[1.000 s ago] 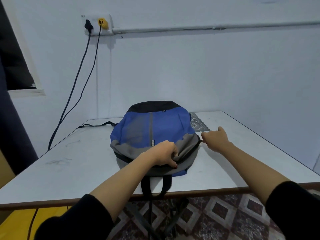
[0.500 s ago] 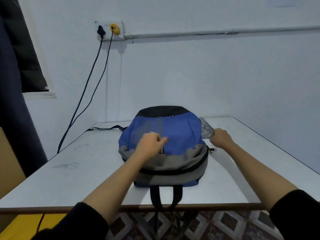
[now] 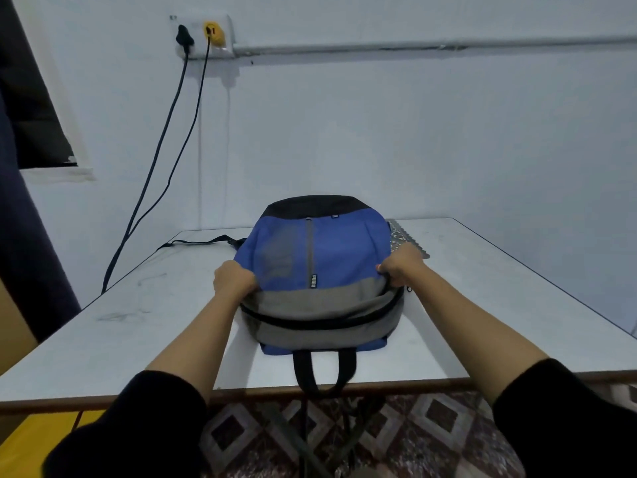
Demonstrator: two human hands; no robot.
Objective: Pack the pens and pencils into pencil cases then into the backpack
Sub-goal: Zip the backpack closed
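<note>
Both hands grip the backpack (image 3: 331,257) at centre frame, lying flat on the white table (image 3: 138,326). Left hand (image 3: 233,279) clutches the fabric on its left side, fingers curled; right hand (image 3: 403,265) clutches the right side by the zip. Handle loop (image 3: 324,372) hangs over the near table edge. Two cables (image 3: 172,139) run from the wall socket (image 3: 201,34), upper left.

Backpack (image 3: 344,257): matt woven cloth in blue, grey and black panels; faint mesh patch on blue front. Handle loop (image 3: 302,369): black webbing. Table (image 3: 138,326): smooth pale top, low sheen, few dark scuffs; front edge brown, wood-like. Wall (image 3: 413,132): matt paint. Yellow plug (image 3: 211,31): smooth plastic. Floor tiles (image 3: 431,429): patterned, slightly glossy. Sleeves (image 3: 138,426): black matt cloth.
</note>
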